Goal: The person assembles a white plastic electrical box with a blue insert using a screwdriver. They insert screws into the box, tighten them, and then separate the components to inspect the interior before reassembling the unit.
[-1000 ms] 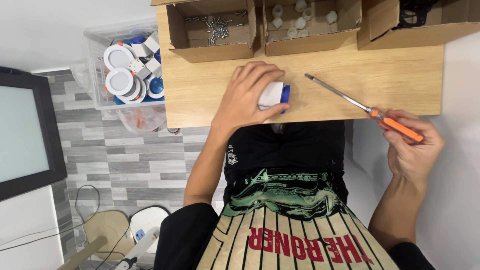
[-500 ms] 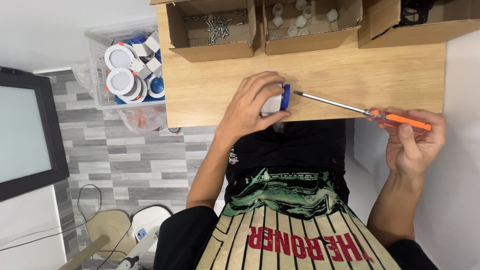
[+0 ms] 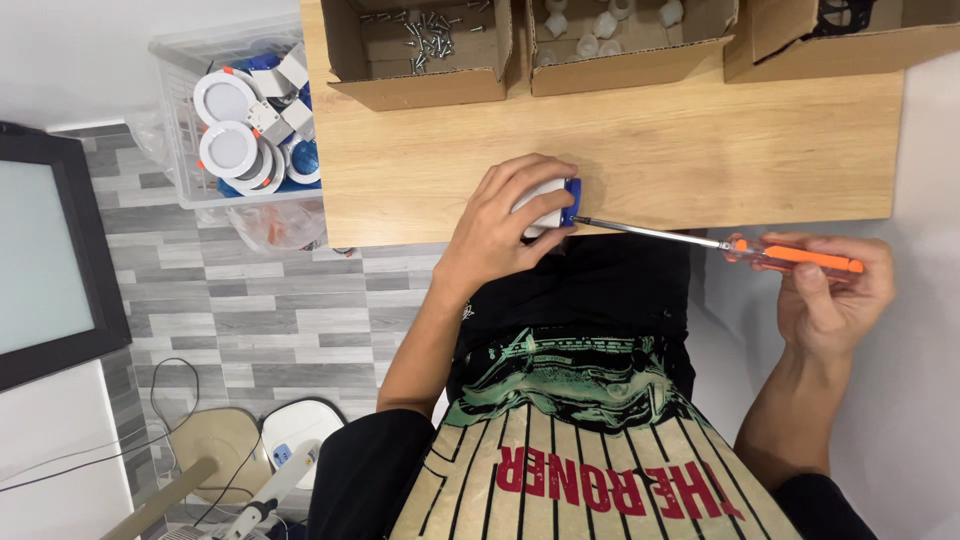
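Left hand [image 3: 500,225] clamps a small white plastic part with a blue end [image 3: 552,203] at the near edge of the pale wood-grain table [image 3: 700,150], centre frame. Right hand [image 3: 830,295] grips a screwdriver [image 3: 720,243] at right: translucent orange handle, thin steel shaft, tip touching the blue end. Upper frame: open cardboard boxes, one with metal screws [image 3: 425,35], one with white caps [image 3: 600,25]. Upper left: clear bin [image 3: 185,130] of round white lamps.
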